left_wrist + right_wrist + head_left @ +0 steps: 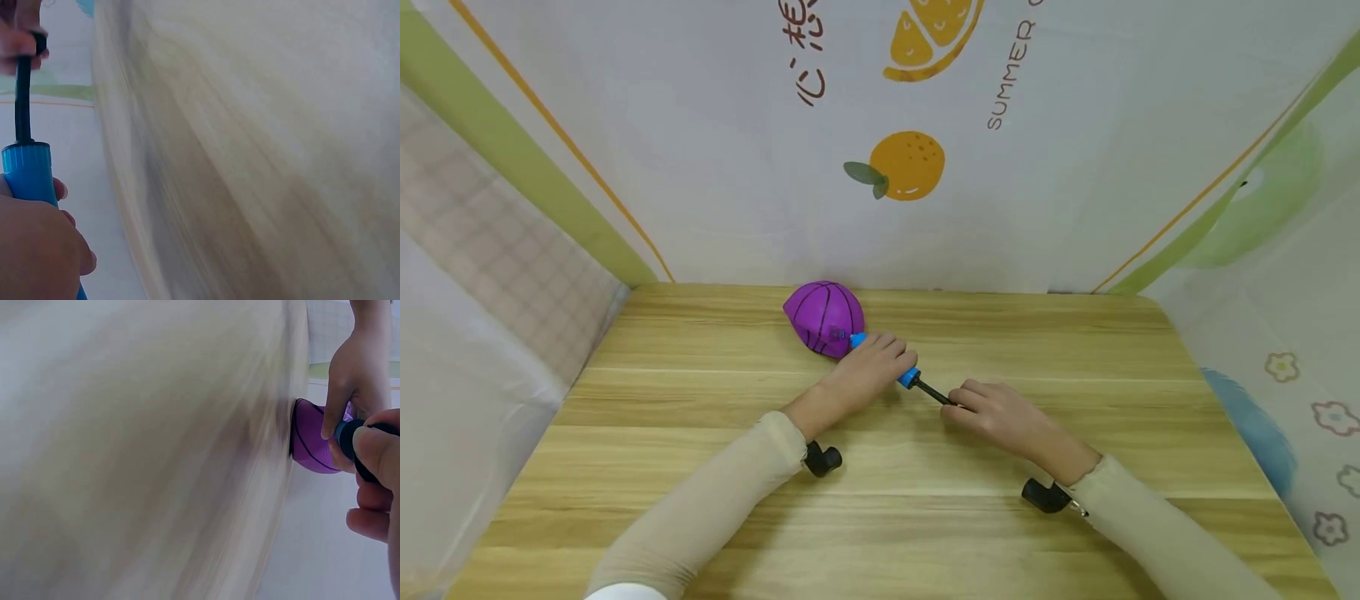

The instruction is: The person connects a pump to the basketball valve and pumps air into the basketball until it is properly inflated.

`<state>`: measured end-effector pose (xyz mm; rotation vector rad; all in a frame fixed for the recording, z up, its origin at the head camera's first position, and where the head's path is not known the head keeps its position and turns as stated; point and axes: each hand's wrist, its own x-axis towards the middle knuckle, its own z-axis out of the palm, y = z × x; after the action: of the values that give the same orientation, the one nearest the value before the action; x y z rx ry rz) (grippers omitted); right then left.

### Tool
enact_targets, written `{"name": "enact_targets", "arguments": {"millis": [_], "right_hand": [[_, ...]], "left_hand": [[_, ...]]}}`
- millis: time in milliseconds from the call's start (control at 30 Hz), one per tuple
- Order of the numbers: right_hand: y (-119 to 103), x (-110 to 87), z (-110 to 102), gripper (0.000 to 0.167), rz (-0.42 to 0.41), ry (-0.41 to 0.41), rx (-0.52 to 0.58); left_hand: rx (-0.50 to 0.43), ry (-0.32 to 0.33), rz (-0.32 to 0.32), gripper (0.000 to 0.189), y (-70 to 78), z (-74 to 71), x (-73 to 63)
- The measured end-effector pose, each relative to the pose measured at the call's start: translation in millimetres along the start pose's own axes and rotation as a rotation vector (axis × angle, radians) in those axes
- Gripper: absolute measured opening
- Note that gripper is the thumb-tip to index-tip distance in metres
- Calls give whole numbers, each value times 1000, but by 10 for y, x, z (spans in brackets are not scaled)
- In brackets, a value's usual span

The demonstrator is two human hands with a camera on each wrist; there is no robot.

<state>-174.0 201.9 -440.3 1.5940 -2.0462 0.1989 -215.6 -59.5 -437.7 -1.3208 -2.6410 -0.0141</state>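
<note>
A purple ball (826,315) with black lines, partly deflated and misshapen, lies toward the back of the table. Against its right side is the tip of a blue hand pump (910,377). My left hand (874,367) grips the blue barrel, hiding most of it. From the barrel's other end a black rod (934,392) sticks out. At the rod's end my right hand (996,415) holds the black handle (373,450), its fingers curled round it. In the left wrist view the rod (23,103) is drawn well out of the barrel.
The wood-grain table (925,533) ends at a white cloth backdrop (737,208) with printed oranges. Cloth hangs on both sides too. Black wrist mounts (1045,496) sit under both forearms, close above the tabletop.
</note>
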Motion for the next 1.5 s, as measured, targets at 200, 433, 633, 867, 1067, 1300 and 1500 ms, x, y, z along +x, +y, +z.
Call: {"name": "enact_targets", "arguments": {"millis": [200,433,633,867,1067,1300,1500], "right_hand": [[-79,-171,-138,43,3,-17,-14],[-146,-314,-223,43,21,-25,-11],[-141,-321,-240,42,20,-21,-12],[-83,-217,-191,43,24,-38,-24],[-42,-58,-99,44,33,-64,-8],[35,110,73,40,6,-27,-26],[74,215,169,15,37,-43,-1]], "left_hand": [[-16,-10,-3,16,-14,-1,-20],[-22,-25,-13,19,-44,-40,-29],[-5,-39,-10,19,-35,-47,-18],[21,-49,-5,20,28,-50,8],[37,-43,-7,18,65,-37,12],[42,-38,2,17,90,-42,13],[43,-58,-6,21,83,-37,24]]}}
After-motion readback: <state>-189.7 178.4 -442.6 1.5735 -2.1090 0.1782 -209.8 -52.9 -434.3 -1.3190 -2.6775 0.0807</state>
